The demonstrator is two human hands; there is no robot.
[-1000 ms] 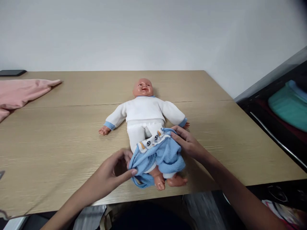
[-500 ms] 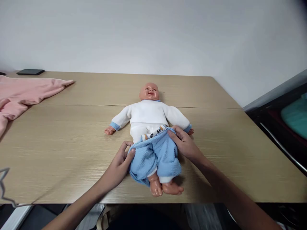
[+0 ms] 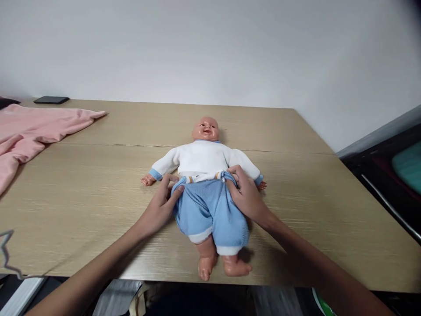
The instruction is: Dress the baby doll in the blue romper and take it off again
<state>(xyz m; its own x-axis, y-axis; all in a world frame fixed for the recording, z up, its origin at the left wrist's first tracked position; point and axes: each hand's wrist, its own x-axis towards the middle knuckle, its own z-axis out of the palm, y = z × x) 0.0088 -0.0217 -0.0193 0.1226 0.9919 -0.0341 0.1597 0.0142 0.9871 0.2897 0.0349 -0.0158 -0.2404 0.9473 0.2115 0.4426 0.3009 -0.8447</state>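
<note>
A baby doll [image 3: 206, 129] lies on its back on the table, head toward the wall, in a white sweater [image 3: 204, 157] with blue cuffs. Light blue pants [image 3: 210, 210] with white hems cover its hips and legs, and its bare feet stick out below. My left hand [image 3: 164, 199] is closed, thumb and fingers pinching the waistband at the pants' left side. On the other side, my right hand [image 3: 245, 193] grips the waistband at the doll's hip. Between my hands a strip of the white inner waistband shows, just under the sweater hem.
Pink cloth [image 3: 36, 131] lies spread at the left of the wooden table [image 3: 115, 210]. Behind it sits a dark flat object [image 3: 51, 100]. A thin grey wire-like shape [image 3: 8, 254] is at the lower left. Dark furniture with a teal item [image 3: 409, 164] stands beyond the right edge.
The pants have moved up the doll's legs to its waist, drawn by both hands; the left hand rose most. More of the lower legs shows, and the feet now point nearer the table's front edge.
</note>
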